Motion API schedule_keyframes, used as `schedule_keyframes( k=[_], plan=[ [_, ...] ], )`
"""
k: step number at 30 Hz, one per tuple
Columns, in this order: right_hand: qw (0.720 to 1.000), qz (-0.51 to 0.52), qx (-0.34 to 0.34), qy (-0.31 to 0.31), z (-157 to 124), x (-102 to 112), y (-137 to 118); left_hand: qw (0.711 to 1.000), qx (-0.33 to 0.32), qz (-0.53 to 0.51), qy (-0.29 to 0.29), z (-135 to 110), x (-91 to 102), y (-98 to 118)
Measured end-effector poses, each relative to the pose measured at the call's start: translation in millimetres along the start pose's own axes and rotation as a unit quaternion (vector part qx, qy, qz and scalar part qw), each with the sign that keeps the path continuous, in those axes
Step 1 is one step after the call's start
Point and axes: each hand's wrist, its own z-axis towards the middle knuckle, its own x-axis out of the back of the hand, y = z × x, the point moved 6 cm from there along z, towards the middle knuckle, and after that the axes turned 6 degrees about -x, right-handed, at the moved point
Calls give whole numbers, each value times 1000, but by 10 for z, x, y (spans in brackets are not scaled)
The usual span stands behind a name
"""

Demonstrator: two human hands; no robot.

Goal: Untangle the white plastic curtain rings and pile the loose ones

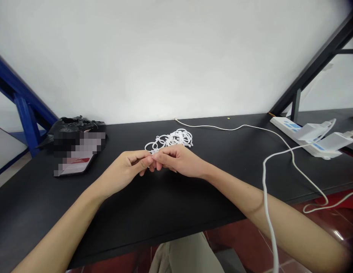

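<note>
A tangle of thin white cord (176,138), with loops and what look like small knots, lies on the black table just beyond my fingers. My left hand (128,168) is closed in a pinch, thumb against fingertips, at the near left edge of the tangle. Meeting it tip to tip, my right hand (179,161) is pinched as well. Part of the cord runs down to where the fingertips meet, and both hands grip it there. The short piece between the fingers is mostly hidden.
On the left a phone-like flat item (78,165), partly pixelated, lies by a crumpled black plastic bag (71,125). A white power strip (304,136) with plugged-in adapters is at the right. A white cable (264,182) passes over my right forearm. The white wall (165,57) rises behind.
</note>
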Motion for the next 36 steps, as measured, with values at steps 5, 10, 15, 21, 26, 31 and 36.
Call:
schedule_keyframes(
  k=[5,10,15,21,26,31,36],
  plan=[
    [958,-227,66,164,-57,147,-97,994,33,23,97,6,72,-37],
    [852,-448,76,259,-54,296,-82,971,-32,179,153,6,76,-61],
    [808,-519,36,277,-5,436,26,915,-128,353,144,35,-183,20],
    [817,-502,12,286,40,558,139,850,-343,396,55,50,-800,379],
    [834,-479,15,275,69,644,201,865,-315,391,8,142,-966,388],
    [834,-476,8,278,69,682,237,854,-264,443,62,188,-779,270],
    [837,-471,1,278,54,702,275,850,-219,468,100,227,-596,167]
  ],
)
